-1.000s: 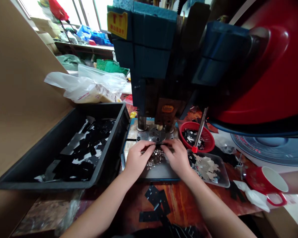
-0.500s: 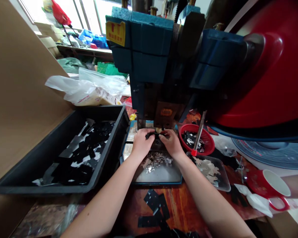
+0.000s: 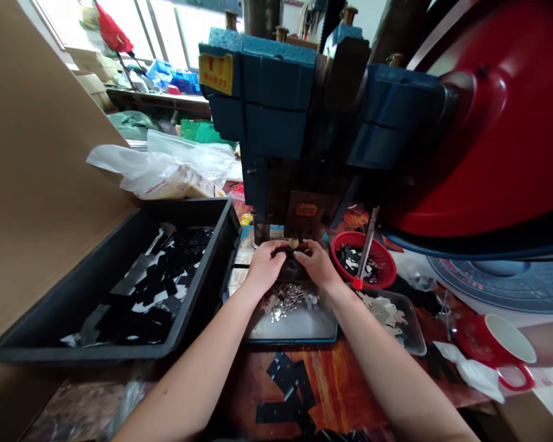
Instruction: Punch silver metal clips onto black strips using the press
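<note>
My left hand [image 3: 266, 265] and my right hand [image 3: 317, 264] meet under the head of a blue press [image 3: 276, 92]. Between their pinched fingertips is a small dark strip [image 3: 286, 250], held from both sides at the press's die. The dark die block partly hides behind the fingers. Small shiny metal pieces [image 3: 288, 299] lie heaped on the press base [image 3: 292, 328] just below my hands.
To the left is a black bin [image 3: 166, 348] of dark sheet pieces. At right are a red basket [image 3: 389, 270], a clear tray [image 3: 419, 337] of metal plates, a red mug [image 3: 482, 337] and a big red wheel [image 3: 502, 141]. Black strips [image 3: 288, 383] lie in front.
Both hands stay at the die with hardly any movement. The red wheel has turned slightly, and the camera view has shifted a little.
</note>
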Available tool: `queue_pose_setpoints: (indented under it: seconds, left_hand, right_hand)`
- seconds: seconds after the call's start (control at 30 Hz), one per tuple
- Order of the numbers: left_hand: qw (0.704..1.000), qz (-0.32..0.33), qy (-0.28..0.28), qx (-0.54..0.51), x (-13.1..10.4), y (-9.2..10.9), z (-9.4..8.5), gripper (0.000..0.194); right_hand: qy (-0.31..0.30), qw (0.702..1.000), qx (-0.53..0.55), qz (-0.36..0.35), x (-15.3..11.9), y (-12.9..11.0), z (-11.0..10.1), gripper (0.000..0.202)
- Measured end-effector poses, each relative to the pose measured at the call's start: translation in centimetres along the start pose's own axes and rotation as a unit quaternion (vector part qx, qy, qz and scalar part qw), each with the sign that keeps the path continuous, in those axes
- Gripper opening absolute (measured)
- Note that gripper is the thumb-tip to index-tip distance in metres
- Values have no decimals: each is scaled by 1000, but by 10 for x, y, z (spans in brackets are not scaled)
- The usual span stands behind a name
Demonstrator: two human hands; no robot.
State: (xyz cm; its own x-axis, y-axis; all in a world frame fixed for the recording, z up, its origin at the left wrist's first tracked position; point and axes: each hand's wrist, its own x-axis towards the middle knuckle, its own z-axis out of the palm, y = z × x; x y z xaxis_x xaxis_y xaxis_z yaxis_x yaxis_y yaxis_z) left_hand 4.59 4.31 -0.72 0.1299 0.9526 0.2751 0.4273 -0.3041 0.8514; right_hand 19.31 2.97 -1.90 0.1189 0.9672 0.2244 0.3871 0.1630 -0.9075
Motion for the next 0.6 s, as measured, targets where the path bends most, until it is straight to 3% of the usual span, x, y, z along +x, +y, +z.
queue_pose_setpoints:
  seconds: [0.13, 0.23, 0.33, 0.43, 0.6]
  left_hand:
    - [999, -7, 40, 13, -8, 5, -13, 30]
    - [998, 11, 43, 37, -32, 8, -35, 24]
    - [989, 47, -39, 134, -66, 7, -54, 19]
    - [970, 64, -127, 198, -89, 4, -61, 22]
    - [948, 84, -161, 263, -92, -2, -56, 28]
  right_hand:
    - [26, 1000, -2, 6, -7, -4, -4, 28]
    - [50, 999, -2, -6, -26, -9, -15, 28]
    - [25, 999, -21, -24, -51, -11, -29, 22]
    - [-2, 998, -65, -12, -74, -6, -41, 18]
    - [-16, 989, -146, -34, -99, 2, -53, 18]
